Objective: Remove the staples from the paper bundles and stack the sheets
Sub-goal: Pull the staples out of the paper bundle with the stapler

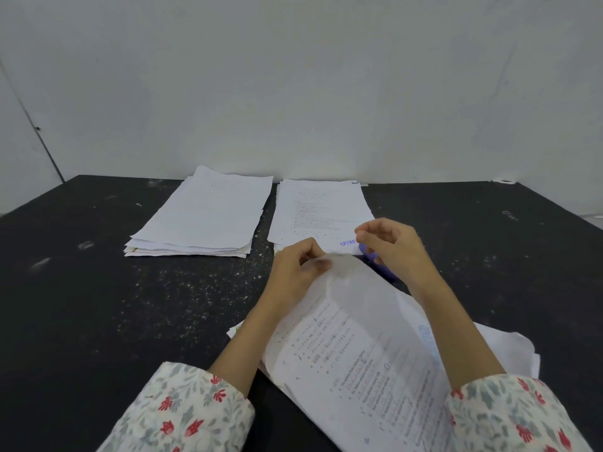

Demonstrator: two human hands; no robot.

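A printed paper bundle [359,353] lies slanted in front of me, its far corner lifted off the black table [130,305]. My left hand [295,272] pinches that lifted corner between thumb and fingers. Just right of the corner, my right hand [391,246] hovers with its thumb and forefinger tips pinched together; whether a staple is between them is too small to tell. Its lower fingers curl round a purple staple remover [375,260], mostly hidden under the hand. More loose sheets [509,344] lie under the bundle.
Two paper stacks sit at the back by the white wall: a thick one [202,220] on the left and a printed one with a purple stamp [316,213] on the right, partly behind my right hand. White specks dot the table.
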